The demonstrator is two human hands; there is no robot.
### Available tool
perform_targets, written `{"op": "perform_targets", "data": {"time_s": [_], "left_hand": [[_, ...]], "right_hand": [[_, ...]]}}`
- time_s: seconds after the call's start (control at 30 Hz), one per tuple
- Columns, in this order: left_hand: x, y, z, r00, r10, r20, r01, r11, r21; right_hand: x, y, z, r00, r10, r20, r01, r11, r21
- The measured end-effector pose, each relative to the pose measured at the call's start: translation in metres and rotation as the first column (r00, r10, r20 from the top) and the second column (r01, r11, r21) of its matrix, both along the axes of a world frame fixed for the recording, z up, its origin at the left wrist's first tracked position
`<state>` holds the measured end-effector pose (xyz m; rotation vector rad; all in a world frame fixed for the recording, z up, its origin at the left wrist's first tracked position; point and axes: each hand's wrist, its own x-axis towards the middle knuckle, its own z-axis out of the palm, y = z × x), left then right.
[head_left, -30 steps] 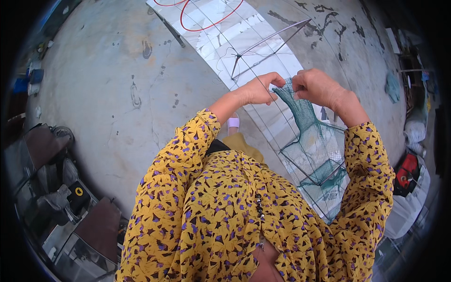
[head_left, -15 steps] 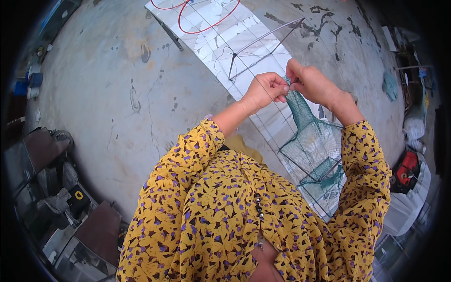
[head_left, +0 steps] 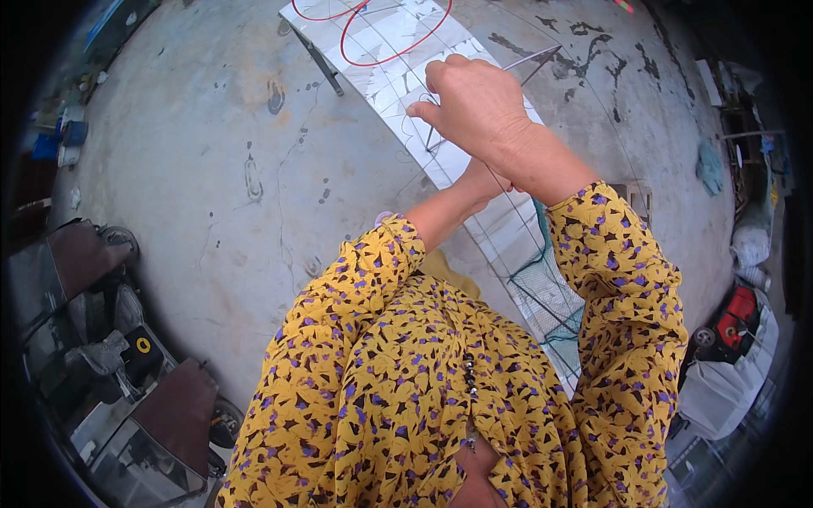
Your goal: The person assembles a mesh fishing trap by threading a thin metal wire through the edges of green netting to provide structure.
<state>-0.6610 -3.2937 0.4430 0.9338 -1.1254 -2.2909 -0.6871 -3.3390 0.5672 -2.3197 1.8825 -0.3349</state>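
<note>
My right hand (head_left: 478, 106) reaches across over my left one, fingers curled and thumb held out to the side. It covers the corner of a thin metal rod frame (head_left: 533, 59), and what its fingers grip is hidden under the palm. Below it, my left hand (head_left: 489, 182) is closed, partly covered by my right wrist. It is at the gathered end of a green mesh net (head_left: 542, 279), though the grip itself is hidden. The net hangs down to the right on dark rods, partly behind my right sleeve.
A long narrow table (head_left: 500, 224) with a pale covering runs diagonally beneath my hands. Red hoops (head_left: 394, 59) lie at its far end, with thin cords across it. Folded chairs or carts (head_left: 174, 415) stand at left. A red machine (head_left: 735, 322) sits at right on the concrete floor.
My right hand has left the net's end and moved up and left over the rod frame's corner. My left hand has lowered slightly. The view has shifted a little.
</note>
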Motion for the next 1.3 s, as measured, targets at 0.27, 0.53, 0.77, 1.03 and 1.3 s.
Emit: {"op": "perform_targets", "data": {"time_s": [0.27, 0.53, 0.77, 1.03, 1.3], "left_hand": [[0.002, 0.002, -0.001, 1.0, -0.007, 0.012, 0.007, 1.0, -0.008], [0.01, -0.004, 0.002, 0.989, -0.055, 0.138, 0.035, 0.99, 0.139], [0.002, -0.003, 0.005, 0.981, -0.147, 0.126, 0.124, 0.977, 0.176], [-0.001, -0.011, 0.012, 0.973, -0.201, 0.109, 0.174, 0.96, 0.219], [-0.014, -0.011, 0.007, 0.984, -0.177, 0.014, 0.168, 0.954, 0.248]], "right_hand": [[-0.015, 0.004, 0.015, 0.955, -0.206, 0.215, 0.16, 0.964, 0.214], [-0.078, 0.039, 0.096, 0.168, -0.212, 0.963, 0.006, 0.977, 0.214], [-0.215, 0.163, 0.122, -0.242, 0.127, 0.962, 0.189, 0.978, -0.082], [-0.162, 0.208, 0.062, 0.351, -0.863, 0.363, 0.491, 0.5, 0.714], [-0.118, 0.194, 0.04, 0.429, -0.882, 0.196, 0.453, 0.398, 0.798]]}}
